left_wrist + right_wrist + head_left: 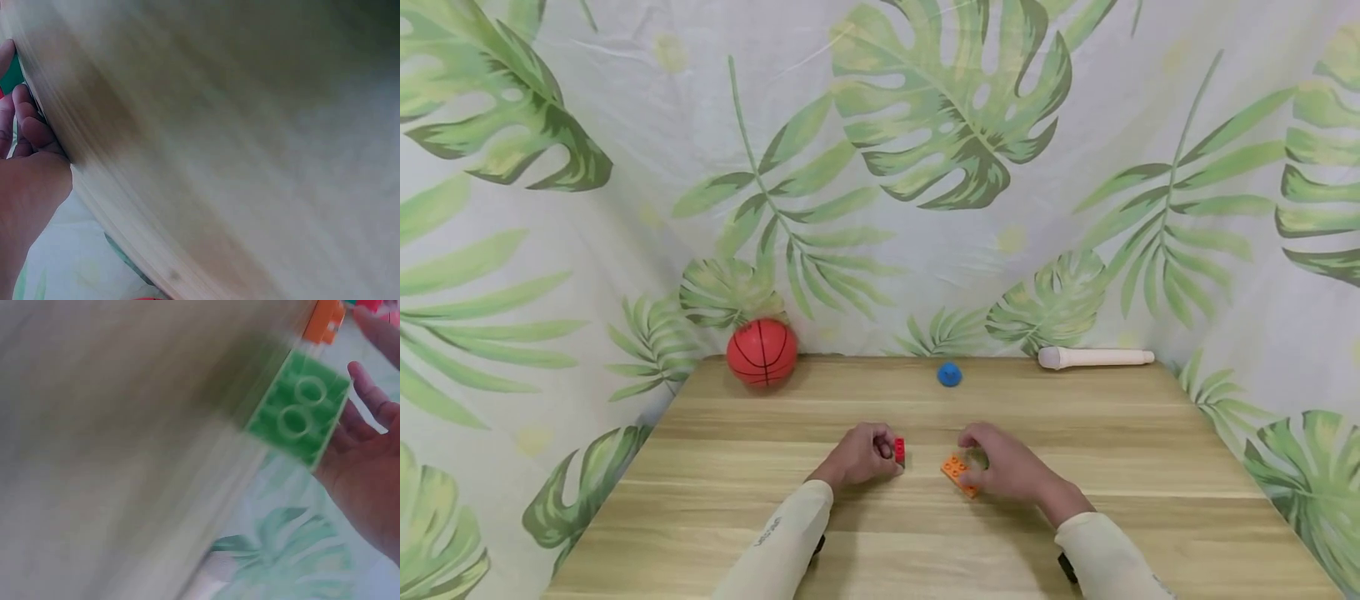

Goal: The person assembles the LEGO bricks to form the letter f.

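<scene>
In the head view my left hand (863, 455) pinches a small red toy building brick (899, 450) at its fingertips. A green piece (12, 80) shows between the thumb and fingers in the left wrist view. My right hand (1009, 465) has thumb and fingers spread apart, the thumb at an orange studded brick (957, 471) on the table. Close by the right palm is a green brick (300, 411), its hollow underside towards the right wrist camera; some fingers lie against its side. From above, the hand partly covers both of these bricks.
Along the back of the wooden table (715, 500) lie a red ball (762, 353) with black lines at left, a small blue object (949, 375) in the middle and a white microphone (1097, 357) at right. A leaf-patterned cloth (925, 275) hangs behind.
</scene>
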Available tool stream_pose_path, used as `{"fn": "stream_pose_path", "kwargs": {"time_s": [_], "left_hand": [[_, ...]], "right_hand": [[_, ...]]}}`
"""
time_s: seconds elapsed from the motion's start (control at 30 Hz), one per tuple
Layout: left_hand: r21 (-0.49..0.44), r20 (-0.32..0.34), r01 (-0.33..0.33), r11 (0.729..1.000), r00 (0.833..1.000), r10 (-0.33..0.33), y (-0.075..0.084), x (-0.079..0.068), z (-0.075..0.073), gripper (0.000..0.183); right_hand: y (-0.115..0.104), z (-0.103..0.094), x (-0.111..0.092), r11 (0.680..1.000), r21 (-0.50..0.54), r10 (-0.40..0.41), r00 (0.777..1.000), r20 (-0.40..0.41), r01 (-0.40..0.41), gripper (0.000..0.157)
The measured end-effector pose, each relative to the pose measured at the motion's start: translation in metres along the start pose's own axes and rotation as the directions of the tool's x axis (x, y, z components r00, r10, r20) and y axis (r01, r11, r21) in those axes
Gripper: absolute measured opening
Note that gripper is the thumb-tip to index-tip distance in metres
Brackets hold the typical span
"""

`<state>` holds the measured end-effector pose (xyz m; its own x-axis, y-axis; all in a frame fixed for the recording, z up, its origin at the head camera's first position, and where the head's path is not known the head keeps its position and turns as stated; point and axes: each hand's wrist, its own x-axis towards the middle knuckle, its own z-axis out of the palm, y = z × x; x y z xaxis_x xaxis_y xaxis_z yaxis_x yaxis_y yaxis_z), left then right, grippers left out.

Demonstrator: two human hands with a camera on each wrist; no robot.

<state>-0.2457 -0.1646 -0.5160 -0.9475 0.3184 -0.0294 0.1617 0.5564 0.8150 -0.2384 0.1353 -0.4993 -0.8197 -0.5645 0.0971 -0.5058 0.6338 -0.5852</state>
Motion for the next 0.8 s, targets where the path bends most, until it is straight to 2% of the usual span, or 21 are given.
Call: {"fn": "stream_pose_path", "kwargs": {"time_s": [0.1,0.17,0.27,0.43,0.67,0.8], "left_hand": [[-0.003,0.004,0.001,1.000,1.000,-0.001,0.000,0.001,0.000,0.024],[-0.001,0.006,0.001,1.000,1.000,-0.001,-0.001,0.001,0.000,0.024],[0.007,0.005,-0.002,1.000,1.000,0.002,-0.002,0.002,0.000,0.024],[0.011,0.001,-0.003,1.000,1.000,0.003,-0.004,0.000,0.000,0.024],[0.000,0.009,-0.003,1.000,1.000,0.003,-0.001,-0.003,0.001,0.023],[0.001,0.002,0.000,1.000,1.000,0.000,0.001,-0.002,0.000,0.024]], "right_hand": [[0.005,-0.001,-0.003,0.997,0.063,0.039,0.999,0.011,-0.040,0.059],[0.006,0.000,-0.004,0.994,0.083,0.066,0.997,0.032,-0.068,0.061],[0.004,0.004,-0.004,0.990,0.104,0.091,0.994,0.053,-0.097,0.055],[-0.001,0.010,-0.001,0.991,0.096,0.088,0.995,0.054,-0.093,0.045],[-0.004,0.012,0.002,0.996,-0.045,0.079,0.997,-0.018,-0.079,0.029],[-0.008,0.012,0.005,0.995,-0.091,0.033,0.999,-0.025,-0.035,0.026]]}}
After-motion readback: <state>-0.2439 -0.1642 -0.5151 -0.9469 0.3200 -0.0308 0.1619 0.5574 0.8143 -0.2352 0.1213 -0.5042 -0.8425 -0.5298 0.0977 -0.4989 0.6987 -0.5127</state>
